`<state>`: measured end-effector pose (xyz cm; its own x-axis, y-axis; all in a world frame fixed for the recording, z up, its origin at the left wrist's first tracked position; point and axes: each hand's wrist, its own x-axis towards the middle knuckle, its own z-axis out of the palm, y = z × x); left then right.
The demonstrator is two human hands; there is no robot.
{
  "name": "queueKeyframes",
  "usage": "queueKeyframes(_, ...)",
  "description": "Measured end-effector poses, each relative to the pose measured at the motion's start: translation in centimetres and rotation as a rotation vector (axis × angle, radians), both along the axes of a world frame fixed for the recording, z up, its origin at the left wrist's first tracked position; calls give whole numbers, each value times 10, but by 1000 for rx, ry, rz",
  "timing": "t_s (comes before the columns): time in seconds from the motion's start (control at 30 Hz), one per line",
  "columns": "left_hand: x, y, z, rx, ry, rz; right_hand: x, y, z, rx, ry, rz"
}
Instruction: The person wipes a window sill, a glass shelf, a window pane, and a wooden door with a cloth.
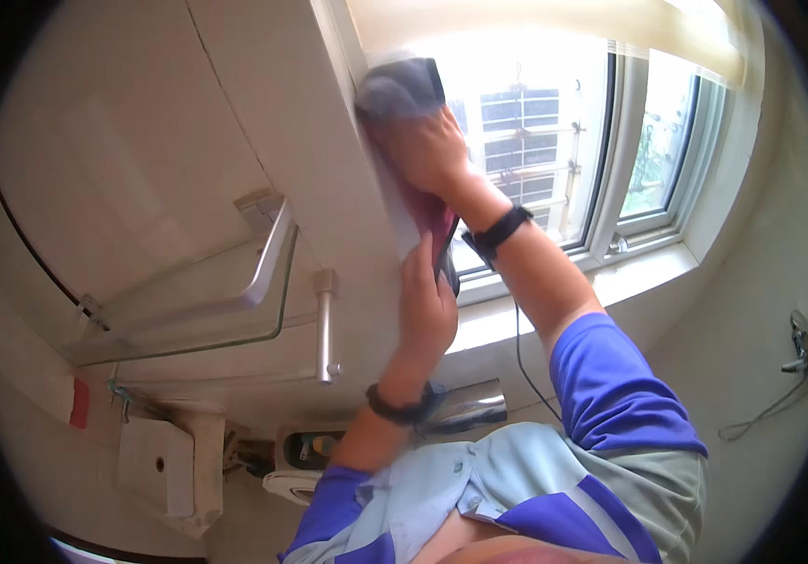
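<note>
My right hand (421,151) grips the upper part of a reddish, dark grey hand-held appliance (404,88), raised beside the window. Its smoky grey head is blurred and lies close to the wall edge left of the glass; whether it touches is unclear. Lower down, my left hand (428,303) holds the appliance's lower end, fingers pointing up along it. My palms and fingers cover much of its body, so its exact kind cannot be told. A thin dark cord (527,359) hangs below the window sill; where it joins is hidden.
At left, a glass shelf (192,303) with a metal rail juts from the wall, beside a metal bar holder (326,328). Below are a white washbasin (157,465) and an open toilet tank (301,448). A shower mixer (802,349) is on the right wall. A rolled blind (552,17) hangs above the window (523,148).
</note>
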<state>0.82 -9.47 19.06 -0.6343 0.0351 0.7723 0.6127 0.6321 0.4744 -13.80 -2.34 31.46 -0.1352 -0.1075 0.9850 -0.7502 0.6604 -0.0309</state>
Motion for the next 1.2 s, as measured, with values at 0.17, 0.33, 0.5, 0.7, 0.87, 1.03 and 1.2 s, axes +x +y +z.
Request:
queueKeyframes(0.17, -10, 9, -44, 12, -90, 43, -12, 4, -55, -34, -21, 129)
queueKeyframes(0.33, -24, 18, -95, 6, -258, 143, 9, 10, -121, 59, -348, 248)
queueKeyframes(0.5, -27, 20, -152, -5, -605, 201, 6, 21, -208, 185, -387, 244)
queueKeyframes(0.7, -15, 21, -206, 112, -685, 121, 20, 34, -294, 285, -401, 128)
queueKeyframes(0.87, 8, 19, -197, 100, -919, 141, 51, 50, -320, 396, -269, 114)
queueKeyframes(1.03, 26, 30, -187, 194, -902, 23, 78, 77, -308, 403, -939, 84)
queueKeyframes(1.2, 23, 50, -125, 258, -607, 205, 95, 92, -248, -44, -823, 158)
